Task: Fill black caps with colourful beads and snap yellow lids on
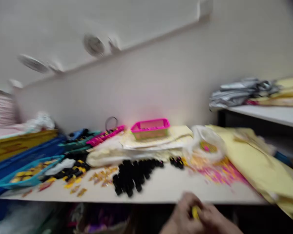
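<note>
Two hands, the left hand (182, 213) and the right hand (215, 220), met in front of the near edge of the bench (171, 190), right of its middle, with a small yellow piece (195, 213) between them. The fingers of both were curled in narrow on it and hid most of it; blur left its shape unclear. Its smallness seemed the chief hazard: had the grip loosened, the piece could well have dropped short of the bench into the dark space below, where it would have been hard to find. Just beyond, the massed black pieces (129, 175) lay crowded together left of the hands, so a careless sweep of a wrist might have scattered them toward the near edge or into the orange packets (104, 175) farther left. On the right, loose pink and yellow bits (222, 174) spread in front of a white plastic bag (221, 146) and beside a pale yellow cloth (249, 156) that hung over the near right edge; a snag on that cloth could have dragged bits off with it. The bag gaped, and a knock might have spilled more from it.
</note>
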Demonstrator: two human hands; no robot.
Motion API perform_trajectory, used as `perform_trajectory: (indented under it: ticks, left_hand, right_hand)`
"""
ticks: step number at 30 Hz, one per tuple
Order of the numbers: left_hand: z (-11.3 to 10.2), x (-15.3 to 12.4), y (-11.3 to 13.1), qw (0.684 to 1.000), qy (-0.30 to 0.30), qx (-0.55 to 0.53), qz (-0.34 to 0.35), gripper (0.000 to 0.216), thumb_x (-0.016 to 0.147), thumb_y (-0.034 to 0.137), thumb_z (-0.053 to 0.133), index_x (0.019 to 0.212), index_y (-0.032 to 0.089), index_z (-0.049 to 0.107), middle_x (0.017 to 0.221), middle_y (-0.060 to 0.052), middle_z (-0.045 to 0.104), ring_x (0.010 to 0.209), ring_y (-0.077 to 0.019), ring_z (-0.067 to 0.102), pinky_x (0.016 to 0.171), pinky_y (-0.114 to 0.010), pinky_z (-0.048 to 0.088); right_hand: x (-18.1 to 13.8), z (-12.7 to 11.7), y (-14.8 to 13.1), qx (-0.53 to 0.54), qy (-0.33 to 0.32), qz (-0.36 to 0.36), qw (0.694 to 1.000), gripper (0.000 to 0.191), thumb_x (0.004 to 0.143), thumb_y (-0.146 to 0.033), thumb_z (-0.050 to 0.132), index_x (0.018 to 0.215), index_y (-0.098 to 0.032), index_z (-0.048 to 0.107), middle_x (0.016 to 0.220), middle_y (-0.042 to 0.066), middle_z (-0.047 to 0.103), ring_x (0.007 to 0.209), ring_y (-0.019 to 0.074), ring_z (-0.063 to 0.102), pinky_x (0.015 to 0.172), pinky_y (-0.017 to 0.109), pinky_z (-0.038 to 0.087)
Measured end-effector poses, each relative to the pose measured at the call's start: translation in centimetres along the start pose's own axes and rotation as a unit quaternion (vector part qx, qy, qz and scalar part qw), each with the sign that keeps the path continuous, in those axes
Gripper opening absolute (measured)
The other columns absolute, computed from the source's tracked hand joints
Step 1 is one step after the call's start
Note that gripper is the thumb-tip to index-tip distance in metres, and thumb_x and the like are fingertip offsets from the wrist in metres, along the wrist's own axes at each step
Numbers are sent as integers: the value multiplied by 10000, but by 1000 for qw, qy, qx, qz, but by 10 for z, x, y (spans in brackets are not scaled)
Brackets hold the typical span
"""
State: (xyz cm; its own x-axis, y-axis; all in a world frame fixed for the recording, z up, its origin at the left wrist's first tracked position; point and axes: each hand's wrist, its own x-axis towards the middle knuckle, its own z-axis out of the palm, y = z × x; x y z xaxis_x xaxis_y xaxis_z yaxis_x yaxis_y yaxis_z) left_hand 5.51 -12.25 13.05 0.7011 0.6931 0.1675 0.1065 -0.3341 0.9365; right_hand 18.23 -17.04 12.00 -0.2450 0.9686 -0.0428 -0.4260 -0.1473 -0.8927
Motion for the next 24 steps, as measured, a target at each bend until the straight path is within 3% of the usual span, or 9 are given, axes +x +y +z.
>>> perform_trajectory:
  ticks: [1, 3, 7, 10, 13, 16, 19, 24]
  left_hand:
    - [1, 3, -9, 1000, 15, 4, 2, 280, 614, 214, 685, 880, 198, 601, 865, -22, 557, 818, -173, 544, 743, -317, 464]
    - [3, 12, -24, 1000, 1, 9, 17, 384, 583, 191, 692, 944, 177, 562, 927, -29, 536, 866, -172, 519, 799, -313, 442]
    - [5, 29, -41, 999, -39, 6, 30, 543, 592, 254, 722, 1075, 175, 490, 1040, -56, 496, 926, -182, 502, 823, -309, 432]
    - [8, 35, -46, 996, -51, 45, 65, 470, 648, 244, 674, 1075, 187, 486, 1044, -50, 482, 944, -182, 484, 840, -320, 420]
    - [17, 37, -56, 987, -50, 119, 92, 425, 651, 179, 641, 1047, 178, 486, 973, -42, 490, 930, -188, 456, 840, -341, 404]
    - [27, 38, -71, 982, -42, 166, 75, 432, 589, 153, 664, 984, 166, 490, 892, -31, 478, 871, -191, 435, 823, -372, 397]
    - [31, 40, -82, 987, -48, 147, 47, 444, 595, 192, 687, 993, 168, 491, 887, -32, 476, 872, -193, 433, 843, -398, 395]
    - [19, 48, -79, 983, -171, 62, 23, 684, 552, 241, 768, 1172, 192, 481, 1122, -79, 450, 1055, -225, 423, 903, -382, 409]
  right_hand:
    - [0, -8, 5, 32, 31, 20, 999, 349, 595, -347, 759, 898, -229, 635, 774, 16, 594, 713, 182, 618, 601, 297, 513]
    - [2, -25, 11, 126, 26, 26, 991, 357, 523, -224, 803, 818, -144, 618, 730, -1, 573, 601, 91, 551, 578, 211, 472]
    - [4, -47, 11, 192, -5, 45, 980, 408, 512, -153, 807, 864, -116, 604, 747, -6, 555, 641, 83, 537, 572, 174, 455]
    - [6, -48, 9, 191, 16, 53, 980, 452, 546, -189, 801, 944, -139, 593, 788, -5, 555, 690, 103, 549, 604, 202, 468]
    - [11, -47, 16, 180, 58, 50, 981, 362, 581, -224, 785, 880, -134, 601, 774, -3, 559, 704, 106, 547, 619, 207, 460]
    - [16, -49, 29, 168, 86, 45, 981, 327, 561, -194, 788, 829, -117, 617, 764, 3, 577, 699, 97, 539, 613, 188, 432]
    - [19, -59, 42, 150, 106, 48, 982, 309, 548, -212, 794, 787, -101, 633, 692, -2, 576, 626, 84, 515, 563, 183, 394]
    - [22, -79, 42, 42, 120, 38, 991, 323, 567, -241, 770, 843, -120, 655, 769, 22, 611, 668, 123, 529, 588, 230, 412]
